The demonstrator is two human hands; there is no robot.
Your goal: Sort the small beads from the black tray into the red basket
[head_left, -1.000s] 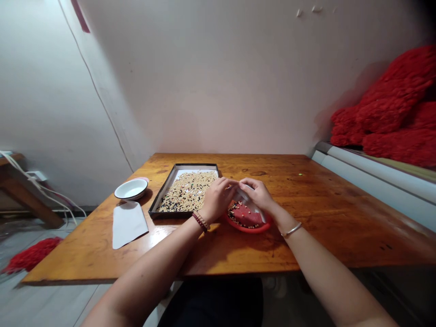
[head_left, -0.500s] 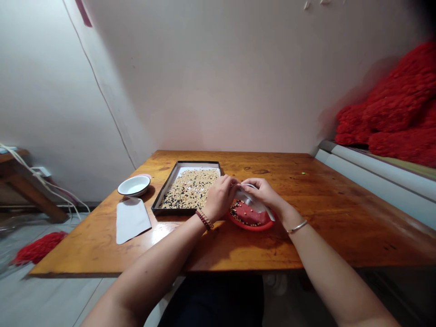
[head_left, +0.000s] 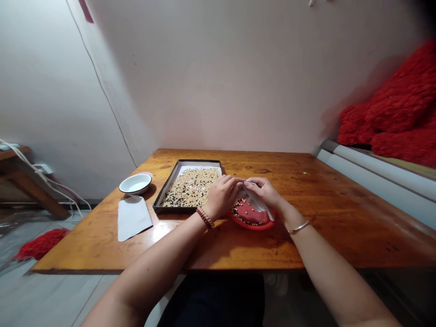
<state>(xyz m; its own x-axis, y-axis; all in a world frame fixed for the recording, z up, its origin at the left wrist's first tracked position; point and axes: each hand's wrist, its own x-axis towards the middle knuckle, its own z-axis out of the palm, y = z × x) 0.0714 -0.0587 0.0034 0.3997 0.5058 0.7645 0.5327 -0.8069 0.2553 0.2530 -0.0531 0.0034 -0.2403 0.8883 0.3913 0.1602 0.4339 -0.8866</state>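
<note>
Both my hands pinch the top of a white paper-like piece (head_left: 256,201), over a red bowl (head_left: 254,227). My left hand (head_left: 223,194) grips its upper left end, fingers closed. The fingers of my right hand (head_left: 265,192) are closed on its upper right edge. Whether the piece is a single sheet or a bag, I cannot tell. Mixed beans, pale and dark, lie scattered on the bowl's red inside. Left of the bowl, a black-rimmed tray (head_left: 166,210) holds many pale and dark beans; my left hand covers part of its right side.
On the wooden table (head_left: 218,254), a white enamel bowl (head_left: 135,184) stands left of the tray, with a flat white piece (head_left: 133,221) before it. Red yarn-like bundles (head_left: 395,109) are piled at the right. The wall stands behind the table.
My two hands have drawn slightly closer together at the top of the white piece, whose upper edge looks more closed now. The view has shifted slightly.
</note>
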